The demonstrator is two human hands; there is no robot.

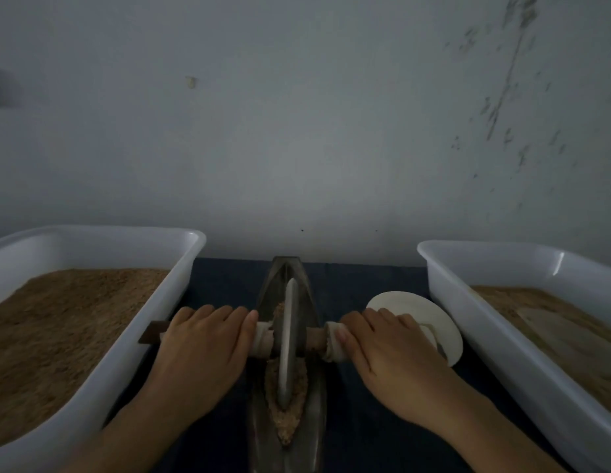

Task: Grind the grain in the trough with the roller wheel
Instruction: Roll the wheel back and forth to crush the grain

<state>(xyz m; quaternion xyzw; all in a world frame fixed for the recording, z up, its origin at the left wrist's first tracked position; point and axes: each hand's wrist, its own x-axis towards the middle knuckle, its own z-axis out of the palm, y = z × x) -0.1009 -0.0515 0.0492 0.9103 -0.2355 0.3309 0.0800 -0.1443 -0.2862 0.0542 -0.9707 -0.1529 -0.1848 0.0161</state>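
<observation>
A narrow, boat-shaped metal trough [286, 268] lies lengthwise in the middle of the dark cloth. Brown ground grain [287, 421] fills its near part. A grey metal roller wheel [289, 336] stands upright in the trough on a cross axle wrapped in white cloth [263, 337]. My left hand [203, 349] lies over the left end of the axle with its fingers draped across it. My right hand [382, 349] covers the right end the same way. Both palms press down on the handles.
A white plastic tub [153, 302] of brown grain stands at the left, and another white tub [468, 302] with grain at the right. A white round dish [423, 308] lies behind my right hand. A grey wall rises just behind the trough.
</observation>
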